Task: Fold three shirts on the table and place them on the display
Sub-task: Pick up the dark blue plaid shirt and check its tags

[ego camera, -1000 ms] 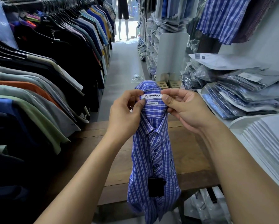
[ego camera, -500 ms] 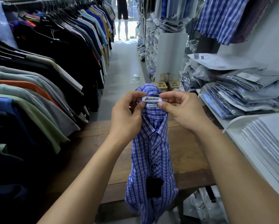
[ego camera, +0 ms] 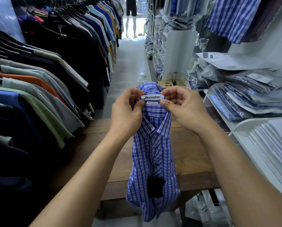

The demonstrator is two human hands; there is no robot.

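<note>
Each grip is a pinch at the collar. The left hand (ego camera: 127,115) nips the band between thumb and forefinger just left of the white brand label (ego camera: 150,97), and the right hand (ego camera: 184,110) does the same just right of it. Both are clamped on cloth. Held this way, I'd say, the garment hangs straight from its collar, so the button line falls plumb before it goes down for folding.

The blue checked shirt (ego camera: 153,153) hangs in the air between the hands, front towards the person, above the near part of the wooden tabletop (ego camera: 191,153), with its tail dangling below the near edge. It is buttoned and the collar is neat. The body is gathered narrow with the sides curling back, and I can't make out the sleeves. A black hang tag (ego camera: 155,187) swings on a cord low on the front. The cloth looks thin and limp, and no fold is made yet.

Bagged shirts (ego camera: 251,99) are stacked on the white shelves at the right, likely the display.
</note>
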